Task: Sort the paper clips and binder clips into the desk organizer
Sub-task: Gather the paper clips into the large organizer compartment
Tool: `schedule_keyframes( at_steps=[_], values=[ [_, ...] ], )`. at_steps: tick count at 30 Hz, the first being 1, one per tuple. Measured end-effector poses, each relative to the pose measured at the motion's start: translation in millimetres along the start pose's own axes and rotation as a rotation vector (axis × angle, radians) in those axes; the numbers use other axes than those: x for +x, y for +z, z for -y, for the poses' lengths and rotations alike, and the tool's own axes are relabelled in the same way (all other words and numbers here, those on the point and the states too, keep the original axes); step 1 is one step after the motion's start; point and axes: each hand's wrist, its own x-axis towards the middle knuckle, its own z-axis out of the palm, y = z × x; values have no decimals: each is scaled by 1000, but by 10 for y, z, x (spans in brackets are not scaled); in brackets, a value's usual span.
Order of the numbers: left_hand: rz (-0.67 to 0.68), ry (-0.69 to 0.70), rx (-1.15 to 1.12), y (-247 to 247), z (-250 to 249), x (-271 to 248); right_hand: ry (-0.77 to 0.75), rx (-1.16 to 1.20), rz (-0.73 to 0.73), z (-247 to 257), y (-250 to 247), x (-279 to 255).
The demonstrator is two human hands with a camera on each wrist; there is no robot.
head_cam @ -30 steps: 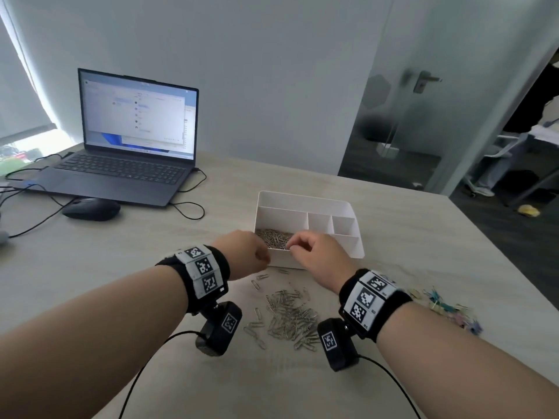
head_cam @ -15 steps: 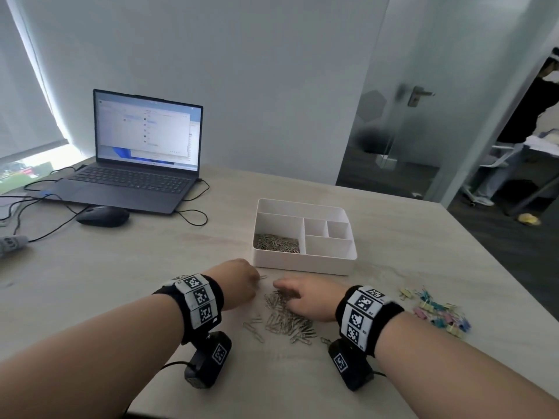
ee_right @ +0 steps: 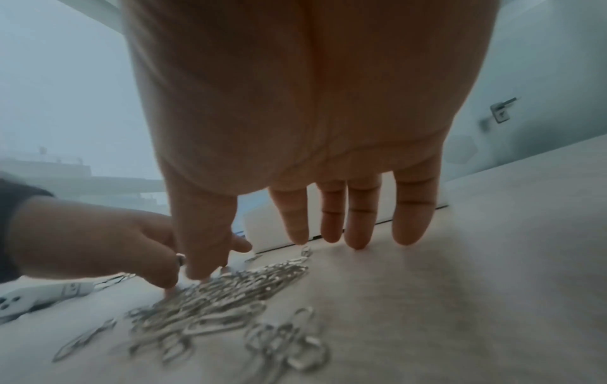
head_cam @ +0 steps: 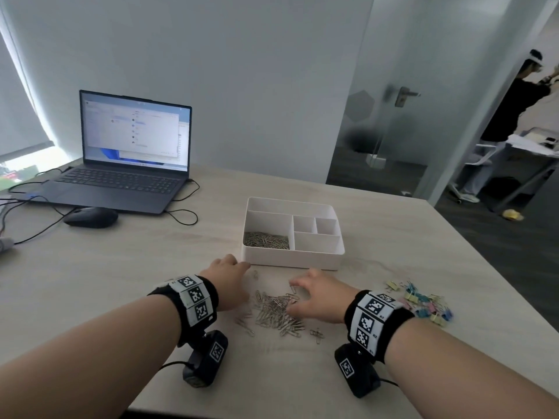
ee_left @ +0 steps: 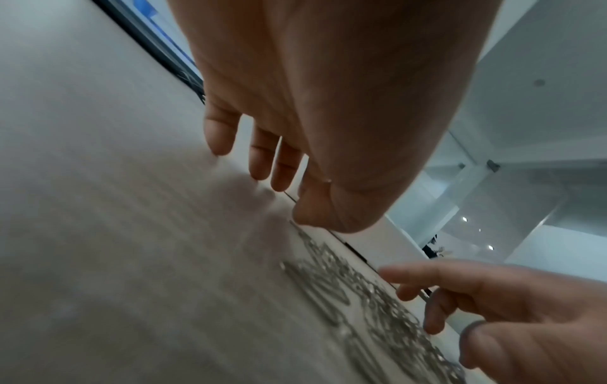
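Table: pale wood-grain table (head_cam: 393, 297), with its far right corner near the glass door.
Laptop: dark laptop (head_cam: 121, 164), open with its screen lit, by the table's far left edge; cables trail from it across the top.
Desk organizer: white desk organizer (head_cam: 290, 261) sits around the middle of the table, nearer the far edge than the hands are. Its front left compartment holds a heap of silver clips (head_cam: 266, 240); the other compartments show only white walls.
Mouse: black mouse (head_cam: 90, 217), just in front of the laptop, toward the left edge.
Paper clips: a loose pile of silver paper clips (head_cam: 276, 311) lies on the table between the two hands, just in front of the organizer's near wall, with a few strays around it.
Binder clips: pastel binder clips (head_cam: 423, 303) in yellow, blue and pink are scattered toward the table's right edge, apart from the silver pile.
Left hand: the left hand (head_cam: 227, 282) is palm down at the pile's left side, fingers loosely extended with their tips at the table, close to the organizer's near left corner; it grasps nothing.
Right hand: the right hand (head_cam: 317, 297) is spread over the pile's right side, fingers straight and splayed, tips down at the table; nothing is gripped.
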Motion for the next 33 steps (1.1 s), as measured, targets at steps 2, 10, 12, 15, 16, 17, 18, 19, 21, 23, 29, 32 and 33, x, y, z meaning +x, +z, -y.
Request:
schedule_keyframes(
  at_steps=[2,10,12,15,16,17,18,19,21,23,29,32,33],
  values=[
    [24,0,39,48,-108,-29,-23,-59,42,30,60,-18],
    [145,214,31,35,-164,-109,-77,-3,80,25,98,-104],
    [176,192,78,-40,-69,-117,-38,-18,72,-12,73,-92],
    [221,127,124,-72,25,-101,7,-42,85,-17,58,-79],
    [215,118,108,-66,5,-101,13,-45,87,-6,57,-68],
    [195,117,89,-55,-24,-99,13,-42,85,13,56,-58],
    [170,117,75,-43,-59,-101,8,-33,79,35,62,-41],
    [147,120,58,-24,-91,-94,-4,-16,69,60,68,-23],
    [116,137,14,19,-154,-88,-40,22,44,113,90,12],
    [92,157,-19,58,-208,-77,-74,33,11,166,114,36],
    [30,194,-24,125,-300,-11,-119,98,-58,218,161,117],
    [-1,201,-8,130,-317,27,-122,134,-73,203,178,160],
    [-4,208,6,128,-324,41,-121,141,-76,200,178,171]
  ],
)
